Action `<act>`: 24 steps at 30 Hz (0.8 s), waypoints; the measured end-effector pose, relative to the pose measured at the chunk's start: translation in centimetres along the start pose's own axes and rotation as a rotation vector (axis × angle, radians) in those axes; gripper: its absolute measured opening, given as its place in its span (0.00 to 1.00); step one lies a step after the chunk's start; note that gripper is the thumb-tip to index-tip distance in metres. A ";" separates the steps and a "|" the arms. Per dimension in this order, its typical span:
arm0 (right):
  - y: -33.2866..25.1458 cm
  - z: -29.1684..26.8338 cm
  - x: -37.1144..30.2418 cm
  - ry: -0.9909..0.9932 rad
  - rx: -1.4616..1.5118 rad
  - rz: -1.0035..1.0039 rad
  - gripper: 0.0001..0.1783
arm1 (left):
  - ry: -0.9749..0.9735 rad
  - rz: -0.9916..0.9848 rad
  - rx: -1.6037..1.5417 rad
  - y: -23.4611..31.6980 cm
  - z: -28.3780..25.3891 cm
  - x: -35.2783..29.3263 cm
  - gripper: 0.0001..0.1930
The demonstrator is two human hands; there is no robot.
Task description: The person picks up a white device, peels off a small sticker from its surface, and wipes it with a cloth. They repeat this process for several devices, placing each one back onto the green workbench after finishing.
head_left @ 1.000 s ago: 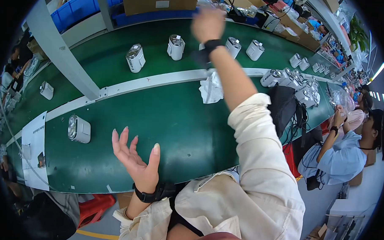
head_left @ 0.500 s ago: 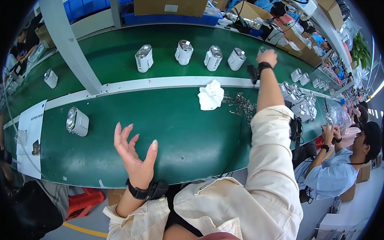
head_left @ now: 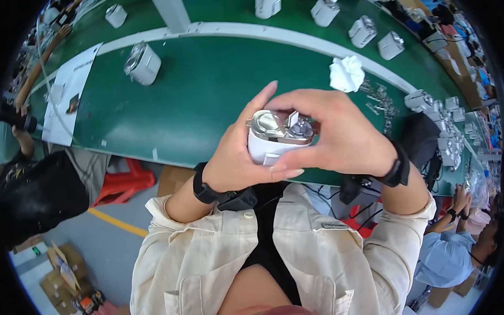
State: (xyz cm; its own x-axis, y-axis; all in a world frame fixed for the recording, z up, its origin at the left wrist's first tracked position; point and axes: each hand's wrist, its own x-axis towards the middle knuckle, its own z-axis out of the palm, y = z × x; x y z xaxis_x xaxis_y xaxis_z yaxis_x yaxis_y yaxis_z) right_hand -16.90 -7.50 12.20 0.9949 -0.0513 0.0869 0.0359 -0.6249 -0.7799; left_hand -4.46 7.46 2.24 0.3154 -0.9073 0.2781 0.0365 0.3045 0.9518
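Observation:
In front of my chest, near the table's front edge, I hold a white oval housing [head_left: 259, 149] with a shiny silver top. Two round parts show on that top, and a small white tab stands up between them. My left hand [head_left: 229, 159] wraps round its left side, the thumb along the front. From the right, my right hand [head_left: 344, 133] grips it, with the thumb low on the front and fingers over the far side. A similar white-and-silver housing [head_left: 147, 65] stands alone on the green table [head_left: 204, 89] to the left.
Several like housings [head_left: 363, 32] stand on the far strip behind a white rail [head_left: 240, 29]. Crumpled white paper [head_left: 346, 73] lies beside small metal parts [head_left: 383, 101]. More housings [head_left: 449, 142] cluster at right. A printed sheet [head_left: 71, 101] lies left; a co-worker [head_left: 451, 248] sits right.
My right hand has come back from the far strip to my chest, where a housing is now in both hands. My left hand, open before, has closed round it. The view has shifted.

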 end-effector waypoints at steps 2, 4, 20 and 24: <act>0.4 1.0 0.2 0.035 0.096 -0.004 0.29 | -0.027 -0.043 0.020 0.1 -0.6 -1.1 0.59; 0.3 0.0 -0.5 0.096 0.059 -0.096 0.22 | -0.016 -0.032 0.126 0.3 -0.7 -2.2 0.58; -0.2 4.8 -3.3 0.618 -0.206 -0.151 0.04 | 0.396 0.457 0.889 -0.1 3.0 -2.3 0.45; 0.9 6.5 -3.3 0.792 -0.359 -0.236 0.05 | 0.391 0.531 0.963 -0.7 2.8 -2.4 0.44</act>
State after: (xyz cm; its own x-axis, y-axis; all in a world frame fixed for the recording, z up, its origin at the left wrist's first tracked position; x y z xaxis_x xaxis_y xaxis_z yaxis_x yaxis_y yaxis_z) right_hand -19.57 -2.84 7.19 0.6039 -0.3299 0.7256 0.0671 -0.8860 -0.4587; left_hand -7.86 8.65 1.28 0.3514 -0.5299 0.7718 -0.8695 0.1209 0.4789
